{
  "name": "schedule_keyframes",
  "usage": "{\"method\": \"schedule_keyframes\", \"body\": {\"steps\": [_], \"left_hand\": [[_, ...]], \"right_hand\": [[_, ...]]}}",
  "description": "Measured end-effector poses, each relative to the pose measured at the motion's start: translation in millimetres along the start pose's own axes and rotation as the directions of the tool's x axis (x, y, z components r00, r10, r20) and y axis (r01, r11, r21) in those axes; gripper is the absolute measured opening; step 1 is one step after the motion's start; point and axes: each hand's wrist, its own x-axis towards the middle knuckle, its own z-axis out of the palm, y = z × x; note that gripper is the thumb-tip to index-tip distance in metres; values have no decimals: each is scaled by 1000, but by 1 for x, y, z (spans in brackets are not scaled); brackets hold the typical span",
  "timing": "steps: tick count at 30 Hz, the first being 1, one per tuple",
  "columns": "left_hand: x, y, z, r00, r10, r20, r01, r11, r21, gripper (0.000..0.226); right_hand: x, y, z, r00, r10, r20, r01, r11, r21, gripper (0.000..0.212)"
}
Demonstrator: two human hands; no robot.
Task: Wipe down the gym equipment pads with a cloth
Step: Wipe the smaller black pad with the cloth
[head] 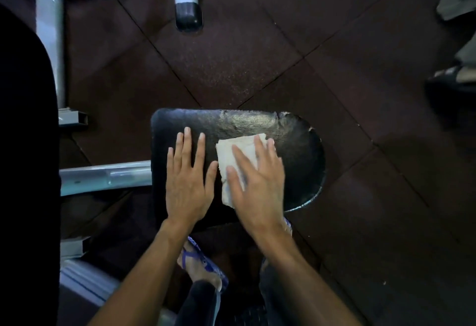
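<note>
A: Where's the cloth (238, 160)?

B: Centre of the frame, flat on the black pad (296, 160). It's a pale folded square, a bit frayed at its lower edge. The right hand (257, 186) presses it down, fingers straight and slightly spread over the top.

A: And the left hand (186, 184)?

B: Flat on the bare pad just beside the cloth, fingers straight and fanned, holding nothing. It looks like a brace.

A: So which step is this?

B: Mid-wipe, I'd judge. The pad's upper edge shines, maybe damp; the rounded right end looks cracked and dull.

A: Next?

B: Probably slide the cloth towards that right end, with even pressure, going gently over the split vinyl near the upper right rim so the cloth doesn't snag.

A: Around it?

B: Grey metal tubes (105, 176) at left and upper left, dark speckled rubber floor tiles (231, 55), blue sandals (203, 261) below the pad.
</note>
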Motion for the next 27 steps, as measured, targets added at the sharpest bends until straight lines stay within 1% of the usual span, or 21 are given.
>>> {"method": "schedule_keyframes", "body": {"steps": [2, 4, 6, 8, 9, 10, 11, 13, 15, 17, 19, 20, 22, 24, 25, 27], "left_hand": [[0, 2, 1, 1000, 3, -12, -3, 1000, 5, 57], [0, 0, 1, 1000, 9, -15, -9, 1000, -12, 56], [0, 0, 1, 1000, 13, -21, -13, 1000, -14, 56], [0, 0, 1, 999, 12, -33, -12, 1000, -13, 56], [0, 1, 1, 999, 12, -37, -12, 1000, -12, 56], [0, 1, 1, 999, 12, -37, -13, 1000, -13, 56], [0, 1, 1, 999, 11, -38, -12, 1000, -16, 57], [-1, 2, 2, 999, 5, -44, -6, 1000, -17, 57], [-1, 2, 5, 999, -1, -50, 1, 1000, -16, 57], [-2, 2, 5, 998, -6, -61, 5, 1000, -15, 57], [-1, 2, 5, 998, 0, -66, -1, 1000, -8, 57], [0, 2, 4, 998, 3, -64, -3, 1000, -8, 57], [0, 2, 3, 998, 2, -59, -2, 1000, -15, 58], [0, 1, 2, 999, 0, -53, -1, 1000, -22, 58], [0, 1, 2, 999, 0, -53, -1, 1000, -26, 58], [0, 1, 1, 998, -1, -57, -1, 999, -32, 58]], "right_hand": [[-7, -3, 17, 999, 33, -31, -36, 994, -99, 54], [-14, 4, 22, 998, 13, -61, -20, 993, -119, 59], [-16, 18, 17, 997, -72, -38, 66, 989, -134, 65], [-17, 37, 7, 984, -180, -2, 177, 974, -141, 65], [-19, 49, 2, 977, -211, 1, 209, 967, -144, 64], [-21, 61, -6, 977, -211, -10, 208, 969, -135, 62], [-21, 70, -14, 983, -179, -35, 174, 979, -105, 60], [-9, 80, -28, 994, -65, -84, 64, 998, -20, 57], [19, 76, -31, 990, 39, -135, -34, 999, 41, 56], [53, 58, -22, 979, 70, -190, -59, 996, 63, 57], [66, 38, -9, 978, 52, -202, -46, 998, 33, 59], [61, 31, -4, 984, 5, -180, -3, 1000, 9, 59], [38, 31, -1, 986, -142, -89, 139, 990, -33, 58], [17, 47, -9, 961, -276, 14, 276, 960, -54, 58], [11, 56, -14, 951, -305, 54, 308, 949, -68, 58], [10, 67, -23, 949, -300, 101, 311, 942, -127, 58]]}}
